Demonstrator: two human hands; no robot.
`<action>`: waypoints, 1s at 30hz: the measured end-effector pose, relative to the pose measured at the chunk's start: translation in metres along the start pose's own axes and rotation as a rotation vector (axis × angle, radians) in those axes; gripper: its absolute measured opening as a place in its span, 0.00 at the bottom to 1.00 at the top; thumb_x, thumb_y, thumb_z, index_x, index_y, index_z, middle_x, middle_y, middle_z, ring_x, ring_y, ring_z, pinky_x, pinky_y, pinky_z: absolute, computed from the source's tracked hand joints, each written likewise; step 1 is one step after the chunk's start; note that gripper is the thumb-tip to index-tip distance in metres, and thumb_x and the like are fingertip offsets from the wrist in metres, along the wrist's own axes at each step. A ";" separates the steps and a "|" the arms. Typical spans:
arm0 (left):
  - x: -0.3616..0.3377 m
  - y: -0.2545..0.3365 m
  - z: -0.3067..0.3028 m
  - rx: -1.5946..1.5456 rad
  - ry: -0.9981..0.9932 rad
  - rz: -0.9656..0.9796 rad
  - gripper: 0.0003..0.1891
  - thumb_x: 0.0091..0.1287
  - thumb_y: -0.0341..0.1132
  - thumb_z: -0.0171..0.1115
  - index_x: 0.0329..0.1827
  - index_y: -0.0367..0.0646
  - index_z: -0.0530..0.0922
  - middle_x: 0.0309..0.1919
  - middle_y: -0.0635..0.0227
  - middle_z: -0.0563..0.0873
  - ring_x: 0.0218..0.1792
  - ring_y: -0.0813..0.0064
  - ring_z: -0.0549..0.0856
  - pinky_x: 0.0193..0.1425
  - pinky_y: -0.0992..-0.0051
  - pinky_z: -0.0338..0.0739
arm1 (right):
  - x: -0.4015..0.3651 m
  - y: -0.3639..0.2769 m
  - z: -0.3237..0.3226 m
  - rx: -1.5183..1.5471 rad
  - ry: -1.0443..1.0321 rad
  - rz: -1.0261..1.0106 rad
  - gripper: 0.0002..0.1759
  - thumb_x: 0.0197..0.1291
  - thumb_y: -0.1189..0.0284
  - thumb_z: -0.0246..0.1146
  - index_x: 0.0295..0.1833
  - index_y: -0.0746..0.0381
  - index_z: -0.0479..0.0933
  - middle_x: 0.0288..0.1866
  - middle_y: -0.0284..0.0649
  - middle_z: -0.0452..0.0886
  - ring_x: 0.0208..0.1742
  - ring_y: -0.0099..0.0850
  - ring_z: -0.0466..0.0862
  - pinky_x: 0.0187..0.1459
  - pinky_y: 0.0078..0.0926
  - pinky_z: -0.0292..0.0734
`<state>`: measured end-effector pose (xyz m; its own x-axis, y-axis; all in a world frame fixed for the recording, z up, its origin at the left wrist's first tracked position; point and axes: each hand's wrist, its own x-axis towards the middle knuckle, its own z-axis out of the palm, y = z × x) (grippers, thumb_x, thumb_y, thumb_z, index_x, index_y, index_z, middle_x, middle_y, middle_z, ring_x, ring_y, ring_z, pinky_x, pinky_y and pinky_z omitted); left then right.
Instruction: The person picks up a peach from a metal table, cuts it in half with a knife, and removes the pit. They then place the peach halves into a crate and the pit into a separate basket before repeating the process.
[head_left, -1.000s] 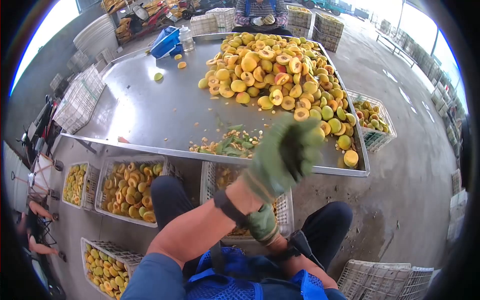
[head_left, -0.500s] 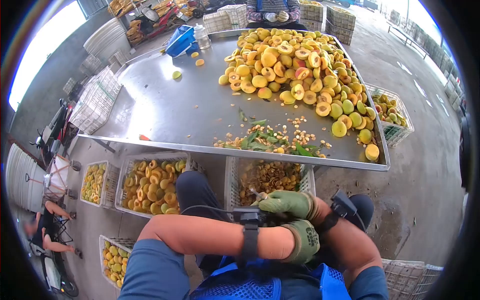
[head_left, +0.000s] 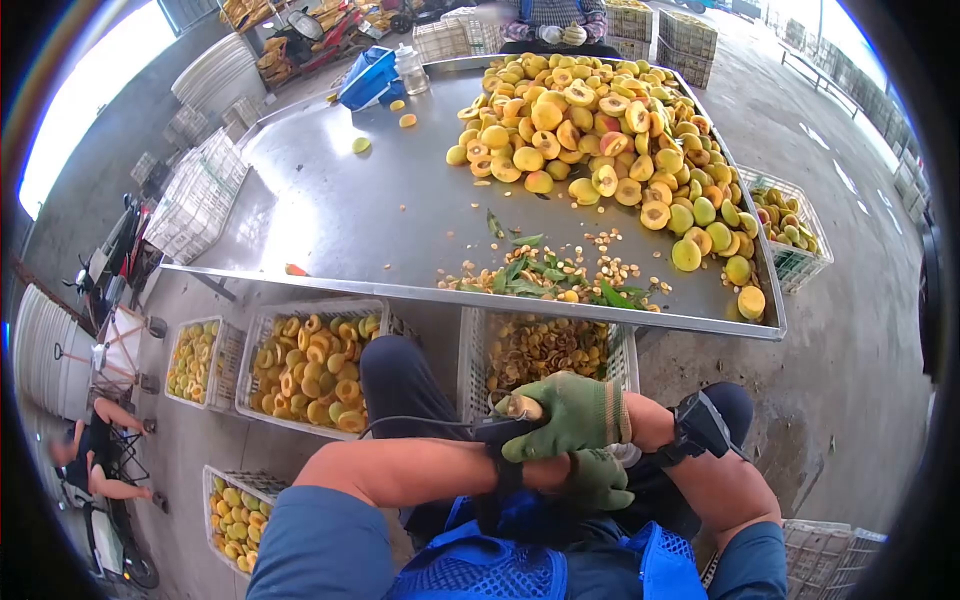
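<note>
My right hand (head_left: pixel 572 412), in a green glove, lies across my left wrist. Its fingers are closed round a short tool with a tan, wood-like handle (head_left: pixel 526 407); the tool's working end is hard to make out. Below it, my left hand (head_left: pixel 598 482), in the same kind of glove, is curled in, and what it holds, if anything, is hidden. A dark strap with a black device (head_left: pixel 500 431) sits on the left wrist, partly covered by the right hand. Just beyond my hands, a crate (head_left: pixel 628 362) between my knees holds brown and yellow peach scraps.
A metal table (head_left: pixel 340 235) bears a heap of halved peaches (head_left: pixel 600 130), pits and leaves (head_left: pixel 540 275), a blue basket (head_left: pixel 368 80) and a clear bottle (head_left: pixel 411 72). Crates of peaches (head_left: pixel 315 365) stand at left. Another person's gloved hands (head_left: pixel 562 35) are across the table.
My right hand has moved toward me, over the left wrist device, and turned so the tan handle shows. My left hand has shifted slightly and turned. The view has moved slightly.
</note>
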<state>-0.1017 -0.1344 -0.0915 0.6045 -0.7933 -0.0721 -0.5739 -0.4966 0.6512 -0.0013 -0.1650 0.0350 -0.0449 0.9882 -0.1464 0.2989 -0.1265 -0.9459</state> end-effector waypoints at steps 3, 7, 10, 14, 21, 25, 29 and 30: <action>0.000 -0.004 0.000 -0.442 0.052 -0.144 0.12 0.76 0.42 0.58 0.48 0.43 0.85 0.37 0.67 0.88 0.38 0.73 0.87 0.41 0.68 0.82 | -0.006 0.004 0.000 0.105 -0.021 0.009 0.22 0.57 0.61 0.77 0.54 0.59 0.86 0.42 0.38 0.91 0.43 0.26 0.87 0.49 0.30 0.82; -0.003 -0.006 -0.010 -0.485 0.062 -0.176 0.13 0.76 0.41 0.58 0.50 0.42 0.85 0.37 0.66 0.88 0.36 0.74 0.87 0.39 0.70 0.82 | -0.023 -0.012 -0.007 0.154 -0.127 -0.030 0.21 0.60 0.63 0.74 0.57 0.59 0.85 0.45 0.38 0.91 0.46 0.27 0.87 0.51 0.32 0.81; -0.008 -0.009 -0.015 -0.511 0.094 -0.212 0.13 0.77 0.41 0.58 0.51 0.42 0.84 0.37 0.66 0.88 0.35 0.75 0.87 0.38 0.71 0.82 | -0.021 -0.009 -0.010 0.061 -0.179 -0.002 0.20 0.60 0.64 0.74 0.57 0.57 0.85 0.44 0.39 0.90 0.45 0.30 0.88 0.52 0.34 0.81; -0.013 -0.012 -0.024 -0.559 0.181 -0.265 0.13 0.77 0.40 0.58 0.52 0.41 0.84 0.37 0.66 0.89 0.33 0.76 0.86 0.37 0.73 0.81 | -0.021 -0.011 -0.004 -0.194 -0.157 -0.052 0.20 0.60 0.62 0.72 0.57 0.56 0.85 0.44 0.40 0.90 0.46 0.35 0.88 0.52 0.34 0.81; -0.042 -0.032 -0.065 -0.572 0.553 -0.375 0.14 0.79 0.40 0.58 0.55 0.39 0.83 0.37 0.66 0.89 0.31 0.79 0.86 0.34 0.77 0.81 | -0.040 0.025 -0.014 0.221 0.512 -0.073 0.27 0.61 0.71 0.72 0.67 0.61 0.81 0.49 0.38 0.90 0.51 0.22 0.86 0.53 0.24 0.83; -0.081 -0.071 -0.138 -0.404 1.172 -0.438 0.15 0.79 0.39 0.57 0.57 0.38 0.83 0.38 0.65 0.90 0.29 0.80 0.85 0.32 0.79 0.81 | -0.088 0.016 -0.068 0.739 1.138 -0.127 0.20 0.73 0.62 0.65 0.60 0.66 0.80 0.45 0.39 0.89 0.26 0.22 0.83 0.27 0.18 0.80; -0.091 -0.127 -0.225 0.122 1.430 -0.494 0.15 0.79 0.38 0.59 0.61 0.39 0.82 0.39 0.63 0.91 0.33 0.81 0.86 0.37 0.75 0.82 | -0.088 0.052 -0.076 0.749 1.211 0.021 0.23 0.72 0.53 0.66 0.55 0.61 0.79 0.39 0.36 0.88 0.24 0.22 0.83 0.23 0.18 0.75; -0.076 -0.144 -0.237 0.178 1.396 -0.458 0.17 0.78 0.40 0.61 0.62 0.38 0.82 0.41 0.61 0.91 0.35 0.77 0.87 0.39 0.73 0.82 | -0.088 0.050 -0.074 0.757 1.193 0.066 0.22 0.71 0.54 0.67 0.56 0.61 0.79 0.40 0.38 0.88 0.25 0.23 0.84 0.23 0.19 0.75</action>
<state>0.0656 0.0807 -0.0008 0.7180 0.3619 0.5946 -0.1876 -0.7220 0.6659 0.0883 -0.2522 0.0217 0.8838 0.4091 -0.2270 -0.3247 0.1872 -0.9271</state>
